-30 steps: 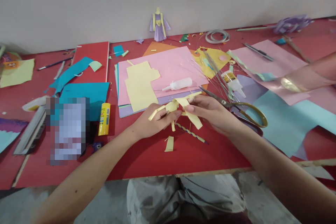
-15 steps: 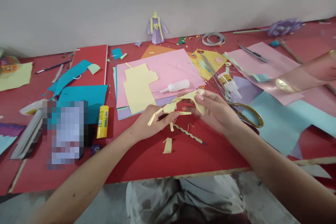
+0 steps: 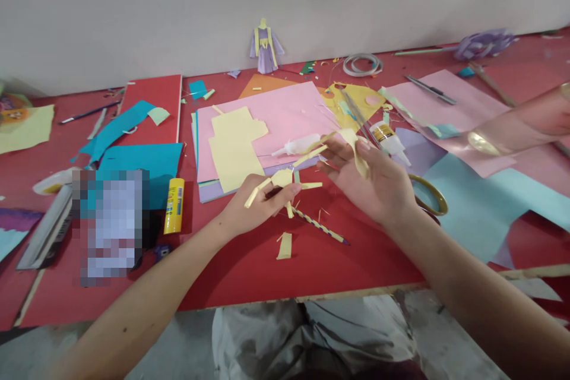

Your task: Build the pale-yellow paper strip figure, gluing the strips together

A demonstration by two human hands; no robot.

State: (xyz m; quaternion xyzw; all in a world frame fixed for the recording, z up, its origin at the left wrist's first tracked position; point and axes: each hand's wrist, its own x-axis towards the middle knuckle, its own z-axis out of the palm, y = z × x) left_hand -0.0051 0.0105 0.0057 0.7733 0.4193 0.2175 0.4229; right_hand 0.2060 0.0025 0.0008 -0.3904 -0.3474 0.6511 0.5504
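Note:
My left hand [image 3: 249,208] is closed with thumb and fingers on a small pale-yellow paper figure [image 3: 282,177] with thin rolled limbs. A curved pale-yellow paper piece [image 3: 361,160] is pinched at the thumb of my right hand [image 3: 385,187], whose other fingers are spread, palm up. One rolled limb of the figure reaches towards those fingers; whether they touch is unclear. Just below lie a patterned pencil [image 3: 321,227] and a yellow paper scrap [image 3: 284,246]. Behind the hands a translucent squeeze bottle [image 3: 296,145] rests on pink paper [image 3: 276,105].
A yellow glue stick [image 3: 174,206] stands left of my hands, beside a blurred-out object [image 3: 116,225]. To the right are a labelled glue bottle [image 3: 390,141], scissors [image 3: 439,199] and a craft knife [image 3: 430,90]. A paper doll [image 3: 265,50] leans on the wall.
My right hand has moved right, away from the paper figure, its fingers spreading, and the curved paper piece has come along with it. My left hand has hardly moved.

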